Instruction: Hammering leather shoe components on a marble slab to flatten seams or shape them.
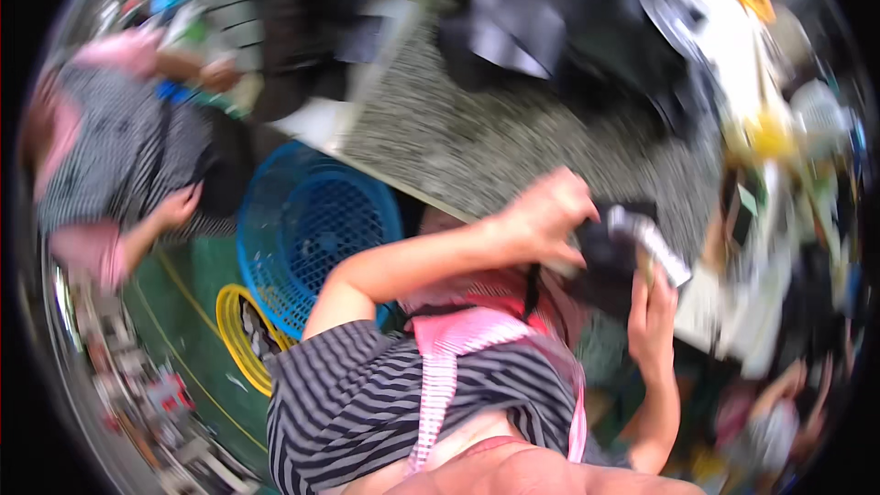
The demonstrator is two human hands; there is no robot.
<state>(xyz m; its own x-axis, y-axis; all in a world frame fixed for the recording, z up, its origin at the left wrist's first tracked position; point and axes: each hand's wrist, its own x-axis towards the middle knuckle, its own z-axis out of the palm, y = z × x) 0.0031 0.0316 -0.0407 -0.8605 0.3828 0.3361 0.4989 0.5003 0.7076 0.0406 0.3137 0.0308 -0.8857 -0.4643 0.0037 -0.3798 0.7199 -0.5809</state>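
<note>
The picture is blurred by motion. My left hand point(543, 216) grips the edge of a dark fabric piece point(607, 268) held up in front of my chest. A light grey strip point(653, 243) runs along its upper right side. My right hand point(653, 313) holds the same piece from below and to the right, fingers pointing up beside the strip. I wear a black-and-white striped top and a pink apron point(445, 348).
A grey speckled table point(458, 142) lies ahead, with a heap of dark fabric point(559, 27) at its far end. A blue mesh basket point(312, 225) and a yellow basket point(236, 330) stand on the green floor. Another person in stripes point(110, 156) is at left, and one point(770, 412) at lower right.
</note>
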